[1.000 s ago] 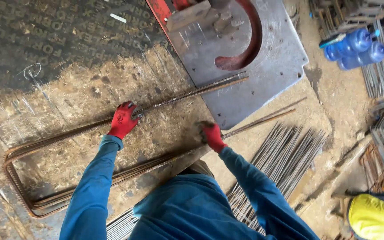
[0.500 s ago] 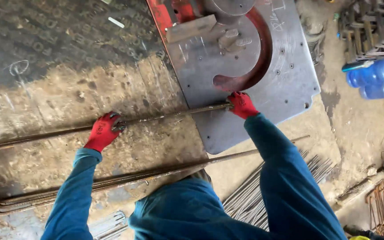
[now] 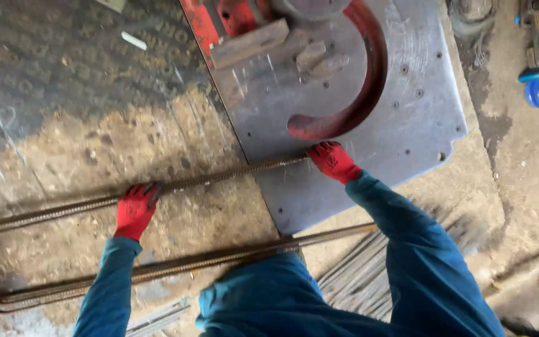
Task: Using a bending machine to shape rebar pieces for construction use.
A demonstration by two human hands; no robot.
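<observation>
Your left hand (image 3: 135, 210) in its red glove clenches around the upper leg of the bent rebar (image 3: 219, 179) on the worn tabletop (image 3: 95, 137). Your right hand (image 3: 334, 160) grasps that leg's end on the grey steel plate (image 3: 407, 118), just below the red curved guard (image 3: 357, 100).

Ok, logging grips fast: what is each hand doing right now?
Left hand: closed on the bent rebar, mid-length.
Right hand: on the same rebar's end over the steel plate; grip cannot be told.
</observation>
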